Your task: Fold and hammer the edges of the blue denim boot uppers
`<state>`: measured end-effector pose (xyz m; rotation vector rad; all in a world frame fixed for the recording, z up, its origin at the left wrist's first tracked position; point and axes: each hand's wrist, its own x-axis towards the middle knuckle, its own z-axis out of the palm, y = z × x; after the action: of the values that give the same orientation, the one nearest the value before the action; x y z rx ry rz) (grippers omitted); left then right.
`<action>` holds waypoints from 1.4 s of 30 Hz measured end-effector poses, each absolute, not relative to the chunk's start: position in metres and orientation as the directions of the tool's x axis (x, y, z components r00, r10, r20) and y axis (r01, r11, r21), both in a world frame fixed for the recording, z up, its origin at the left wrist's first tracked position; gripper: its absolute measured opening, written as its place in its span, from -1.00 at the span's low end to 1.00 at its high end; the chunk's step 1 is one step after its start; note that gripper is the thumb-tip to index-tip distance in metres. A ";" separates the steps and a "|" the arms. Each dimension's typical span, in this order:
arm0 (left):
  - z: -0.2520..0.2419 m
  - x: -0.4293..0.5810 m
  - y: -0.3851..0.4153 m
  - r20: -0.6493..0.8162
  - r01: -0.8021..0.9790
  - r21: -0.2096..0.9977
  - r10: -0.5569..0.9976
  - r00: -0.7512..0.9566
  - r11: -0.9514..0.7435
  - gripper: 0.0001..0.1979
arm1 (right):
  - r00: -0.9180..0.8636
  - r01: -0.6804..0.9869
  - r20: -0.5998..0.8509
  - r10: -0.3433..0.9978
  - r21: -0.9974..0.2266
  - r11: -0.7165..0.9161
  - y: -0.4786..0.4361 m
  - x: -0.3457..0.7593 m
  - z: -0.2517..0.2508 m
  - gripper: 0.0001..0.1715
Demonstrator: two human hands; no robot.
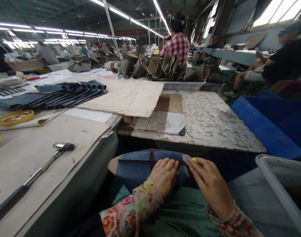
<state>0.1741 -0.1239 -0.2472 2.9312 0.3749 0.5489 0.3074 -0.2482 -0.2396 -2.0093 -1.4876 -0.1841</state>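
Two worktables take up most of the view: a scarred pale one ahead [214, 121] and a paper-covered one at left [26, 161]. Beside the pale table, at right, stands a blue bin [261, 123], with a whitish plastic tub [249, 184] nearer the person. A large cream sheet [125, 93] bridges both tables. Behind it is a cluster of olive, curled pieces [162, 67], and on the left table a fanned row of dark blue pieces [76, 93].

Far back hangs a red banner [129, 32]; its pale characters are too small and blurred to read. Bold black marks [9, 91] at the left edge may be lettering or pattern; I cannot tell which.

A hammer [47, 164] lies slantwise on the left table, below a yellow-rimmed dish [15, 118].

The blue piece [135, 168], crossed by dark brown strips and pale at its left tip, rests over the person's lap. The left hand [164, 177] lies across it, fingers close together and slightly bent. The right hand [211, 181] pinches a small translucent tool [186, 159] between thumb and fingers, touching the piece's right end. Something yellow [194, 159] peeks out beside the fingertips.
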 end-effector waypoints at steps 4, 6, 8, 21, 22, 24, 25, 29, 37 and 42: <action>-0.247 0.165 -0.118 0.342 0.242 0.176 0.290 0.894 -0.954 -0.67 | 0.337 0.908 0.442 0.831 -0.386 -0.163 -0.240 0.298 -0.247 -0.65; -0.247 0.161 -0.116 0.351 0.249 0.172 0.295 0.889 -0.953 -0.68 | 0.326 0.914 0.438 0.838 -0.372 -0.162 -0.234 0.292 -0.248 -0.65; -0.246 0.156 -0.113 0.356 0.261 0.164 0.304 0.884 -0.951 -0.69 | 0.303 0.923 0.441 0.845 -0.357 -0.144 -0.229 0.286 -0.247 -0.66; -0.249 0.111 -0.095 0.470 0.388 0.117 0.395 0.790 -0.914 -0.71 | 0.153 0.962 0.441 0.884 -0.271 -0.031 -0.193 0.238 -0.247 -0.61; -0.249 0.107 -0.094 0.475 0.390 0.116 0.396 0.786 -0.914 -0.70 | 0.144 0.962 0.445 0.884 -0.274 -0.019 -0.191 0.236 -0.246 -0.61; -0.250 0.099 -0.094 0.494 0.392 0.110 0.393 0.776 -0.913 -0.68 | 0.133 0.958 0.444 0.886 -0.286 0.000 -0.188 0.235 -0.245 -0.62; -0.251 0.096 -0.095 0.507 0.393 0.101 0.387 0.770 -0.914 -0.68 | 0.134 0.954 0.437 0.889 -0.299 0.003 -0.187 0.236 -0.244 -0.63; -0.254 0.086 -0.099 0.515 0.405 0.053 0.372 0.772 -0.913 -0.65 | 0.156 0.923 0.379 0.912 -0.384 0.001 -0.187 0.244 -0.240 -0.65; -0.257 0.075 -0.104 0.507 0.397 0.004 0.344 0.791 -0.918 -0.63 | 0.126 0.774 0.205 0.971 -0.632 0.033 -0.186 0.261 -0.228 -0.70; -0.258 0.072 -0.105 0.534 0.406 0.022 0.354 0.768 -0.914 -0.65 | 0.073 0.649 0.090 0.993 -0.760 0.021 -0.180 0.271 -0.221 -0.69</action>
<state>0.0720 -0.1052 -0.2576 3.0420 0.6556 0.8891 0.2708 -0.1798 -0.2212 -1.6977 -1.6452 0.6684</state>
